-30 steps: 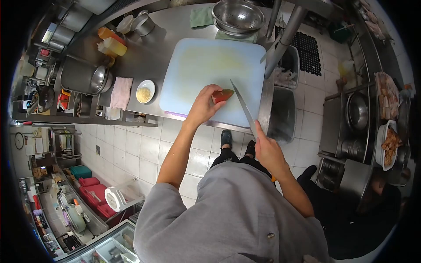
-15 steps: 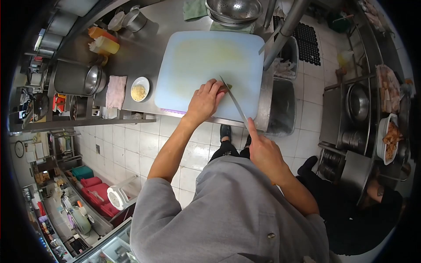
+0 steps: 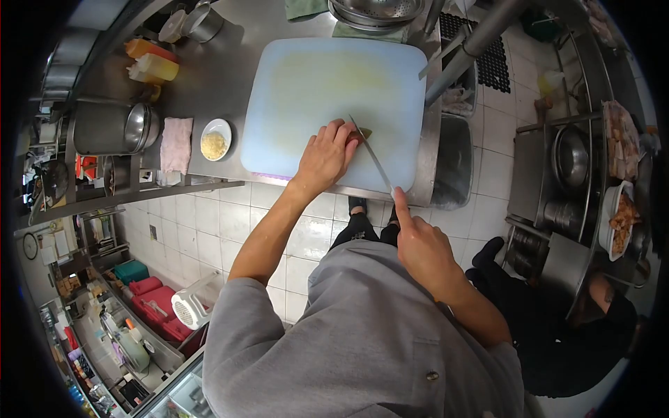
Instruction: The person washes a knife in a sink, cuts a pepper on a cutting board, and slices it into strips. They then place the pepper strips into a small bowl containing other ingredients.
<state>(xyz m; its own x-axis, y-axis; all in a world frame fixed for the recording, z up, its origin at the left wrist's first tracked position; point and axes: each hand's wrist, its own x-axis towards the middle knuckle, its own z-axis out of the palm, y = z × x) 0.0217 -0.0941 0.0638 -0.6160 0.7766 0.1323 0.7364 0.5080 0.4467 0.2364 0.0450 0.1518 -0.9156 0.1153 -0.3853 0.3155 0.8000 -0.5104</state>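
A large pale cutting board (image 3: 306,90) lies on the steel counter. On its right half my left hand (image 3: 326,155) presses a small dark piece of food (image 3: 365,132) down, fingers bent together; the hand hides part of the piece. My right hand (image 3: 422,244) is wrapped round the handle of a long knife (image 3: 373,155), index finger stretched along it. The blade lies against the piece, beside my left fingertips, its tip pointing up and left. Left of the board stands a small white dish (image 3: 225,127) with chopped pale yellow food (image 3: 213,145).
A pink cloth (image 3: 176,145) and squeeze bottles (image 3: 155,68) are on the counter's left. A metal colander (image 3: 380,10) sits behind the board. Bins (image 3: 453,164) stand right of the counter, below a slanting metal post (image 3: 481,42). Another person in black (image 3: 557,348) is at the right.
The view has shifted slightly, so the counter items sit a little further left and up. The knife handle has dropped lower relative to the board; both hands keep their hold.
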